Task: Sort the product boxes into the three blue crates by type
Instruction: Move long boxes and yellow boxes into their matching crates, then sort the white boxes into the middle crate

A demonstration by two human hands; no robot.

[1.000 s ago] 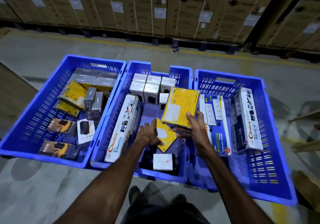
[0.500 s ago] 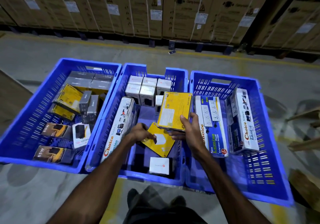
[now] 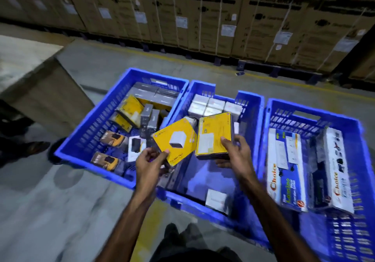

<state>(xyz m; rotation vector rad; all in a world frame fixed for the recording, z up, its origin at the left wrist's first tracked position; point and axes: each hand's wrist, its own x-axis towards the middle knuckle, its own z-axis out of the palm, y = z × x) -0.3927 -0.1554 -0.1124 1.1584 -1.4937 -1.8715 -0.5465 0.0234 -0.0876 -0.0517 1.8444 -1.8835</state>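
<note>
I work from the left crate, which already holds yellow boxes, grey boxes and dark charger packs, so I judge both yellow boxes in my hands belong there. To do this step well I want to carry each one fully over the shared rim between the left and middle crates before letting go, lower it flat beside the yellow ones at the far side, and release one hand at a time so neither box tips onto the charger packs.

My left hand pinches the flat box at its near lower corner, thumb on top and fingers curled beneath. The box juts up and away from the hand, tilted, printed face up, hanging right over the rim between the two crates. A corner hold like that is weak, so I should move it slowly.

My right hand holds the thick box from its right side, thumb laid on the top face and fingers wrapped under the near end. This box sits left of and above the palm, over the middle crate, nearly touching the flat box. White boxes lie beyond it at the far end.

The right crate holds two long Choice boxes and needs nothing from this step.
</note>
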